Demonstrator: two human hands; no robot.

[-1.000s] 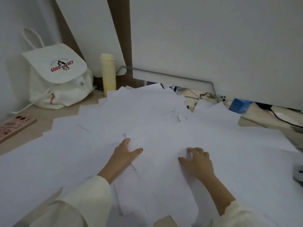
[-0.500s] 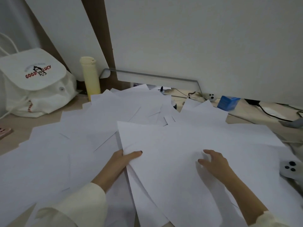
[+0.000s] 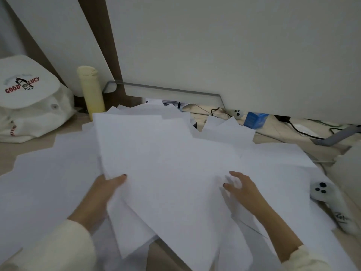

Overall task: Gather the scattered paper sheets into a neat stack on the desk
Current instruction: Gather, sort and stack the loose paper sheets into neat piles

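Several white paper sheets [image 3: 166, 159] lie overlapping across the wooden desk [image 3: 11, 153], more spread to the left [image 3: 48, 182] and right [image 3: 277, 159]. My left hand [image 3: 105, 189] grips the near left corner of a bundle of sheets, thumb on top and fingers hidden beneath, so the bundle is lifted off the others. My right hand [image 3: 241, 189] rests on top of the same bundle with its fingers spread and slightly bent, pressing the paper.
A white bag [image 3: 29, 98] and a pale yellow bottle [image 3: 91, 90] stand at the back left. A blue box [image 3: 255, 120], cables [image 3: 304, 132] and a grey stand foot [image 3: 332, 137] are at the back right. A white controller [image 3: 330, 204] lies on the right sheets.
The left hand has gathered and raised a bundle of sheets, pulling them left and toward me. The right hand slid right across the paper. The view swung right.
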